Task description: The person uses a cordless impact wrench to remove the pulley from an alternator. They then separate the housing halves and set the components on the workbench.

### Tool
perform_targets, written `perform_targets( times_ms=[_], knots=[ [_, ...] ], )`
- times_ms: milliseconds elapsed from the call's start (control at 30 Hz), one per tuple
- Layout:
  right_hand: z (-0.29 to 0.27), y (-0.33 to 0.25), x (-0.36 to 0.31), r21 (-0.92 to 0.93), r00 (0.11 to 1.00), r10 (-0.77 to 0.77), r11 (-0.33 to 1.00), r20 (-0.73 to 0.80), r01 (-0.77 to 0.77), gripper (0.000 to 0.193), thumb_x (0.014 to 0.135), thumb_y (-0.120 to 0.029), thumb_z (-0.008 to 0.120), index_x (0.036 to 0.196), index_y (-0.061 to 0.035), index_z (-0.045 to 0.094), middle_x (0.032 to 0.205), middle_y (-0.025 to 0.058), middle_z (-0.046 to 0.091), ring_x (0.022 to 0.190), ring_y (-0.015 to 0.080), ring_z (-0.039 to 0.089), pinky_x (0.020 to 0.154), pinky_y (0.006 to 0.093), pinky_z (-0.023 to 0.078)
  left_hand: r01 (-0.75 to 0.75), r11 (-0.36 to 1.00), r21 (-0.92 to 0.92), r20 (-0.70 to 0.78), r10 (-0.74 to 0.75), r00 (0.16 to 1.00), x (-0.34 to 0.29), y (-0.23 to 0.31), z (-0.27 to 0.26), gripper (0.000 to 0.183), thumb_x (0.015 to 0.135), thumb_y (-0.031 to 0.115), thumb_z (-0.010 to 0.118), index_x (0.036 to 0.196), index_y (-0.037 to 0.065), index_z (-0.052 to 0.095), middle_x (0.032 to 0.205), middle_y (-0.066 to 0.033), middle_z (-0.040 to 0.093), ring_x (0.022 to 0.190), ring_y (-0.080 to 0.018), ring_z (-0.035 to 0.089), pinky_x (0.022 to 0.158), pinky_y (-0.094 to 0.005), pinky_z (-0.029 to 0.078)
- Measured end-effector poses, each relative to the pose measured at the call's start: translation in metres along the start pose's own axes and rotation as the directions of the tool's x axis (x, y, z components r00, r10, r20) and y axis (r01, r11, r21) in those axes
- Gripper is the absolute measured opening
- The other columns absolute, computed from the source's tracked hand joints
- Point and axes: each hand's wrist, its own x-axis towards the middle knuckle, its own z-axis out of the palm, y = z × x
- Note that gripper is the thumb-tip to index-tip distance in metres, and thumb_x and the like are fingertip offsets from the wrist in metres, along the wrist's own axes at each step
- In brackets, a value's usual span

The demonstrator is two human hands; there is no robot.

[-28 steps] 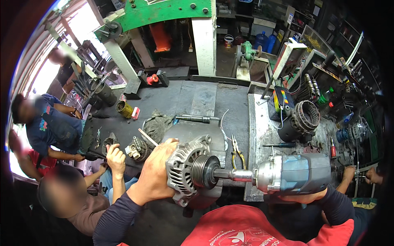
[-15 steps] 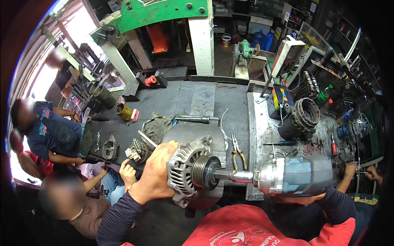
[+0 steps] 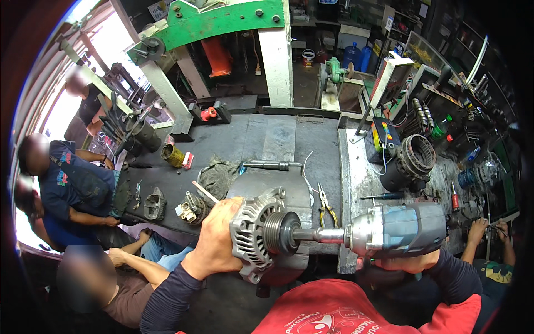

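Observation:
My left hand (image 3: 218,238) is closed round the back of a grey finned alternator (image 3: 251,236), held on its side over a dark rounded block (image 3: 264,181) on the bench. The alternator's grooved pulley (image 3: 280,232) faces right. In my right hand (image 3: 410,263) is a blue-grey impact wrench (image 3: 397,231), lying level and gripped from below, its handle mostly hidden. The wrench's long socket (image 3: 325,235) reaches to the centre of the pulley and appears to meet it; the nut cannot be seen.
Yellow-handled pliers (image 3: 326,207), a grey rag (image 3: 216,177) and an alternator part (image 3: 191,209) lie on the bench (image 3: 245,131). A stator (image 3: 414,157) and a screwdriver (image 3: 384,196) stand or lie at right. Co-workers sit or stand at left; another person's hands (image 3: 489,231) work at far right.
The view has shifted slightly. My hands keep the alternator and impact wrench in line, with more of my right hand showing. A co-worker's hand has drawn back from beside my left hand.

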Motion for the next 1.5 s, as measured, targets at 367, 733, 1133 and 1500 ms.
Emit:
perform_targets(
  times_ms=[367,733,1133,1500],
  knots=[
    [0.006,0.001,-0.005,0.125,0.996,0.077,0.989,0.048,-0.082,0.030,0.089,-0.020,0.075,0.119,-0.0160,0.075,0.110,0.0052,0.075,0.100,0.0254,0.070,0.087,0.0392,0.055,0.027,1.000,-0.011,0.021,-0.027,0.999,0.004,0.003,-0.001,0.084,0.056,0.023,0.089,0.129,-0.004,0.061,0.126,-0.0236,0.063,0.116,-0.0438,0.062,0.104,-0.0497,0.048],
    [0.008,0.009,-0.007,-0.042,0.995,-0.086,0.996,-0.040,0.084,0.038,0.086,-0.021,0.080,0.123,-0.0147,0.075,0.117,0.0079,0.074,0.105,0.0277,0.071,0.092,0.0403,0.056,0.024,0.999,-0.030,0.035,-0.023,0.999,0.011,0.006,-0.004,0.081,0.056,0.022,0.089,0.129,-0.001,0.062,0.125,-0.0206,0.065,0.114,-0.0423,0.063,0.101,-0.0483,0.050],
    [0.007,0.011,-0.005,-0.105,0.981,-0.180,0.979,-0.076,0.172,0.043,0.083,-0.021,0.083,0.125,-0.0142,0.074,0.122,0.0090,0.074,0.108,0.0297,0.071,0.096,0.0409,0.055,0.047,0.998,-0.031,0.052,-0.045,0.998,0.010,0.005,-0.004,0.079,0.056,0.024,0.090,0.126,-0.001,0.064,0.124,-0.0209,0.065,0.111,-0.0420,0.064,0.100,-0.0478,0.051],
    [0.008,0.013,-0.002,-0.029,0.970,-0.192,0.981,-0.148,0.190,0.046,0.081,-0.024,0.085,0.124,-0.0134,0.074,0.122,0.0105,0.074,0.110,0.0321,0.070,0.096,0.0439,0.055,0.039,0.999,-0.007,0.058,-0.038,0.998,0.010,0.003,-0.006,0.082,0.054,0.026,0.091,0.126,-0.002,0.064,0.122,-0.0222,0.065,0.109,-0.0438,0.064,0.099,-0.0483,0.052]
  ],
)
